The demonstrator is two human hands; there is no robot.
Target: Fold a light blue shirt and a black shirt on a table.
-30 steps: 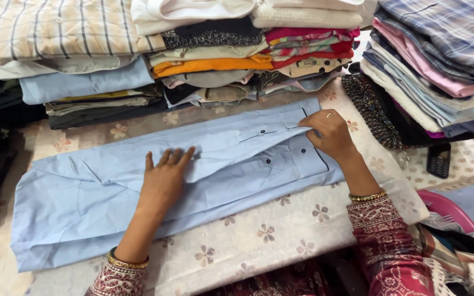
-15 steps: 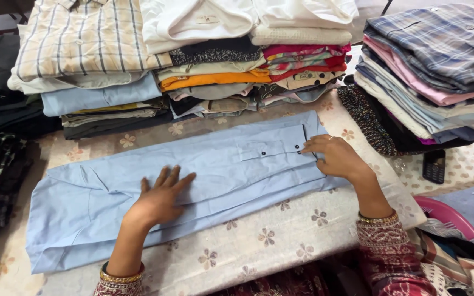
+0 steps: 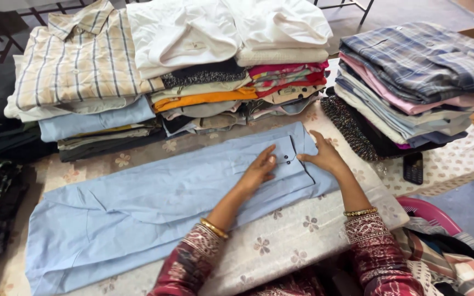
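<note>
**Both hands meet at the cuff of the light blue shirt**

Nearest the camera, two patterned maroon sleeves with gold bangles reach out over the worktop (image 3: pixel 281 246), which is covered with a pale floral cloth. The light blue shirt (image 3: pixel 138 214) lies flat across it, running from near left to far right. The left hand (image 3: pixel 260 171) rests open, fingers together, on the buttoned cuff (image 3: pixel 287 159), holding nothing. The right hand (image 3: pixel 325 156) lies flat just beside it at the shirt's right end, fingers spread, also empty.

The step in hand looks like smoothing and squaring the folded sleeve; the next move likely calls for pinning the cuff while the fabric is folded over.

Compared with a second ago, the left hand has travelled from mid-shirt rightward to the cuff, closing on the right hand.

Beyond stand stacks of folded clothes (image 3: pixel 215 82), with another pile (image 3: pixel 412 82) at far right.
</note>
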